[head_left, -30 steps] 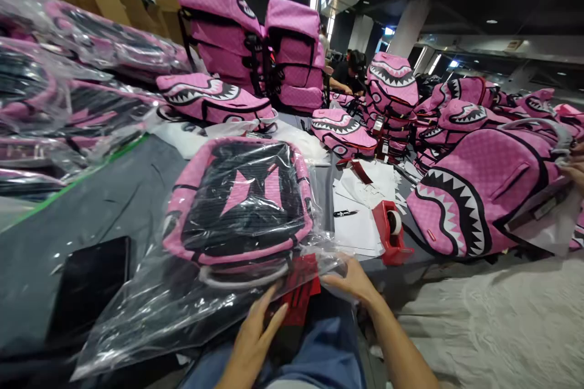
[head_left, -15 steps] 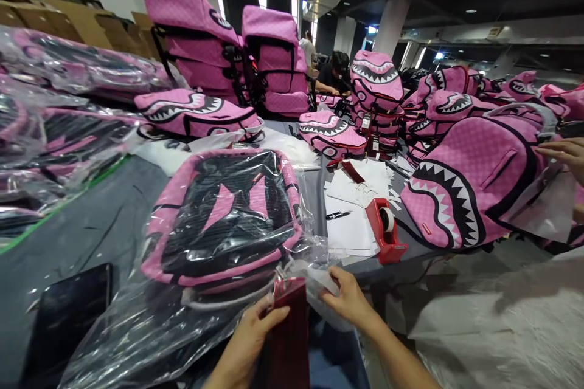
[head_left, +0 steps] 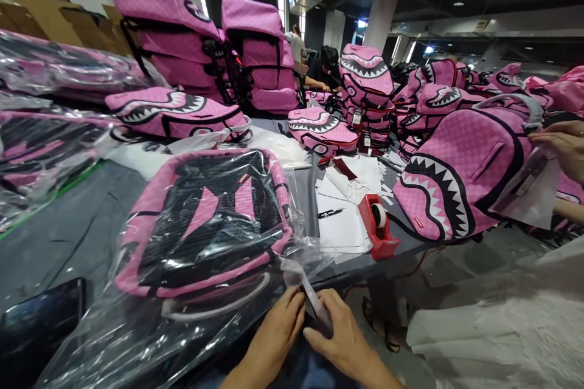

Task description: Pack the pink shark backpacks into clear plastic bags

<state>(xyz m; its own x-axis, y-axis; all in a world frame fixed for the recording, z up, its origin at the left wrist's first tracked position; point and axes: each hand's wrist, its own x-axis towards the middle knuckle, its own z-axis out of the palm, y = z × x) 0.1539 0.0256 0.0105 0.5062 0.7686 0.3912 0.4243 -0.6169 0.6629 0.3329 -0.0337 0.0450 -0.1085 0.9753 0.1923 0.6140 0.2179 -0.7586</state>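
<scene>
Pink-and-black backpack (head_left: 219,225) in clear plastic (head_left: 137,340), lying ahead and left of the left hand (head_left: 276,328). Paper (head_left: 344,236) lies ahead of the right hand (head_left: 340,334); a red tape dispenser (head_left: 381,240), ahead and right. The right hand pinches a milky sleeve (head_left: 318,311); the left curls beside it, its hold unclear. A pen (head_left: 330,213) tops the paper.

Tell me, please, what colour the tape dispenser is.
The tape dispenser is red; the head view shows it best.
</scene>
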